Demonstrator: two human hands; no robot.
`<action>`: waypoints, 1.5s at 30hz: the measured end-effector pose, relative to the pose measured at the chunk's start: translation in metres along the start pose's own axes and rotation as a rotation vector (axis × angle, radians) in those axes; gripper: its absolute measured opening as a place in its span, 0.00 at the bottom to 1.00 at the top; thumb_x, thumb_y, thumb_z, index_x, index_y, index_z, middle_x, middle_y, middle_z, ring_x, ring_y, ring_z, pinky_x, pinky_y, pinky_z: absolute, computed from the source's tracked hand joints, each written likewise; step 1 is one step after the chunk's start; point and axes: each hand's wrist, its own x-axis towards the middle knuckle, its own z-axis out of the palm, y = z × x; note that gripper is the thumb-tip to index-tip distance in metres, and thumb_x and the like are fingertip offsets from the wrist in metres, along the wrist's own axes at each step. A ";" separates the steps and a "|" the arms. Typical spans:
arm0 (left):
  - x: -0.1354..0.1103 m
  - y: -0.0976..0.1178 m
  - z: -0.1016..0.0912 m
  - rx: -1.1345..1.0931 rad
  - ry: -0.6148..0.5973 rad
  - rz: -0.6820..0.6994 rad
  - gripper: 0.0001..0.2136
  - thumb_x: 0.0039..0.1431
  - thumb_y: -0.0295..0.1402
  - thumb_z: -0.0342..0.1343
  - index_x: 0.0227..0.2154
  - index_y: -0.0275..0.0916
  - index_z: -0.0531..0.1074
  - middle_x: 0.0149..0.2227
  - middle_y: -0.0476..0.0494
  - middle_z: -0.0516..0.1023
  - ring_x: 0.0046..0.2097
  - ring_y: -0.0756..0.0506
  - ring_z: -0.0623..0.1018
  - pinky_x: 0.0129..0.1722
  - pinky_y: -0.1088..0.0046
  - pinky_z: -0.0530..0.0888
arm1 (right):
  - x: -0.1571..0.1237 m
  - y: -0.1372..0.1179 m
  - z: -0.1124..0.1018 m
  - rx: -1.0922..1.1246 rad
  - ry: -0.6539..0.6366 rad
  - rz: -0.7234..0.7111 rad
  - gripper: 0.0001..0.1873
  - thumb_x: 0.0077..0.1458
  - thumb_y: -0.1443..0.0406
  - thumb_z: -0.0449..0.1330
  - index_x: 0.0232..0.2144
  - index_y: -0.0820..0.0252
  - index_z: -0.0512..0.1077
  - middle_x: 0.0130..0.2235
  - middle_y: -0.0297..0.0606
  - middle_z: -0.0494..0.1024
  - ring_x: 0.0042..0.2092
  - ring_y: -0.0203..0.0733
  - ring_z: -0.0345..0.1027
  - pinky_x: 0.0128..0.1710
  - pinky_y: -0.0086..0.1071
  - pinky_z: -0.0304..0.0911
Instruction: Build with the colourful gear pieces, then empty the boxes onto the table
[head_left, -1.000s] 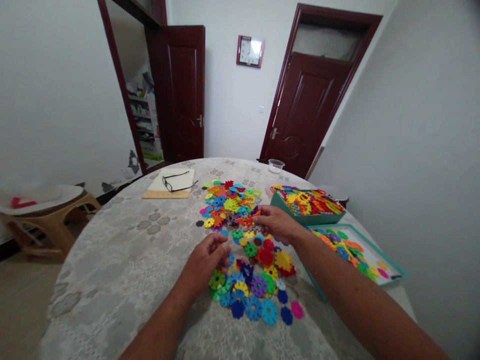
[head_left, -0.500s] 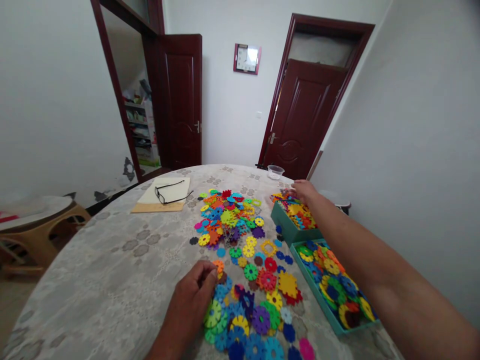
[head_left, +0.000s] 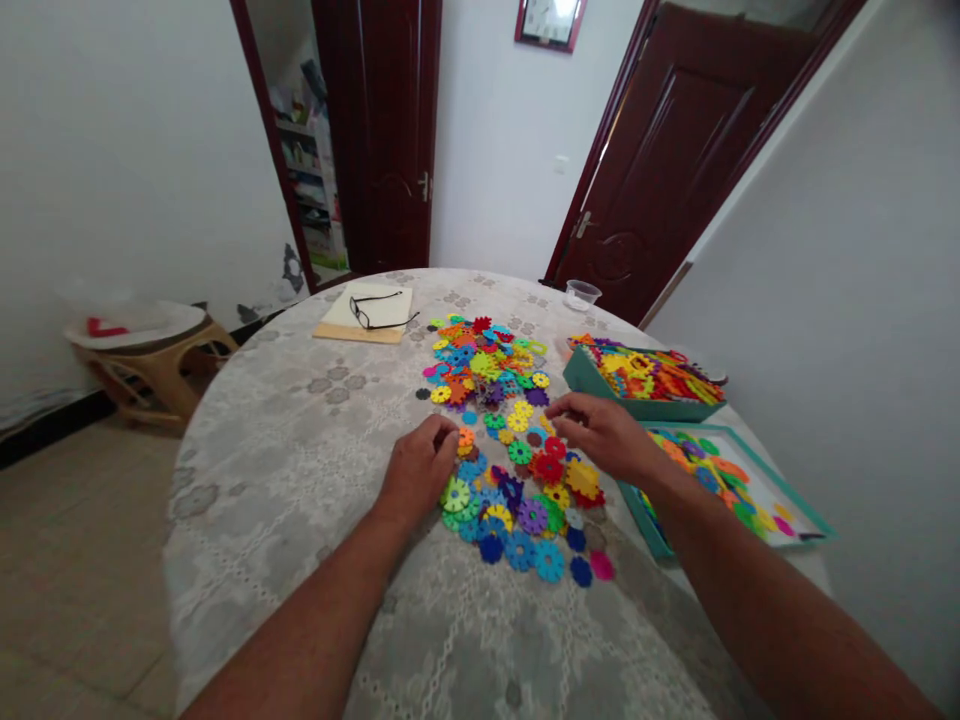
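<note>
Many flat plastic gear-shaped pieces in bright colours lie on the patterned tablecloth. My left hand (head_left: 424, 458) rests at the left edge of the near pile, its fingers curled beside a small orange disc (head_left: 466, 436); whether they hold anything is hidden. My right hand (head_left: 600, 432) is over the right side of the pieces, fingers slightly apart, fingertips at a yellow-orange square frame piece (head_left: 547, 426). Beneath it lie a red disc (head_left: 555, 447) and a yellow square plate (head_left: 583, 478). Purple (head_left: 533, 516) and light blue (head_left: 549, 561) discs lie nearer me.
A teal box (head_left: 589, 374) full of assorted pieces stands on the right. Below it is a shallower teal tray (head_left: 806, 512) with discs. Eyeglasses (head_left: 363, 315) lie on a notepad (head_left: 345, 308). A clear plastic bowl (head_left: 583, 293) sits near the far table edge.
My right hand has come back from the far teal box to the loose pieces. My left hand stays beside the orange disc. The camera view has tilted down.
</note>
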 end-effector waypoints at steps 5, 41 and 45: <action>0.004 -0.008 0.001 0.041 0.052 0.060 0.08 0.65 0.35 0.52 0.34 0.42 0.74 0.31 0.49 0.79 0.34 0.46 0.77 0.38 0.71 0.70 | -0.025 -0.013 0.049 -0.093 -0.202 -0.134 0.11 0.63 0.66 0.60 0.47 0.55 0.77 0.47 0.42 0.80 0.45 0.46 0.74 0.46 0.37 0.66; 0.006 -0.019 0.012 0.313 -0.017 0.143 0.06 0.66 0.29 0.53 0.39 0.40 0.76 0.42 0.44 0.80 0.47 0.44 0.78 0.49 0.68 0.72 | 0.110 0.005 0.114 -0.207 0.149 0.044 0.08 0.60 0.61 0.62 0.32 0.60 0.77 0.37 0.42 0.80 0.43 0.46 0.71 0.46 0.35 0.61; 0.006 -0.021 0.013 0.314 -0.015 0.151 0.06 0.66 0.29 0.53 0.38 0.41 0.75 0.41 0.44 0.80 0.46 0.44 0.78 0.48 0.69 0.72 | 0.107 0.009 0.124 -0.201 0.172 0.034 0.06 0.58 0.62 0.64 0.34 0.60 0.76 0.39 0.41 0.79 0.44 0.46 0.71 0.47 0.35 0.61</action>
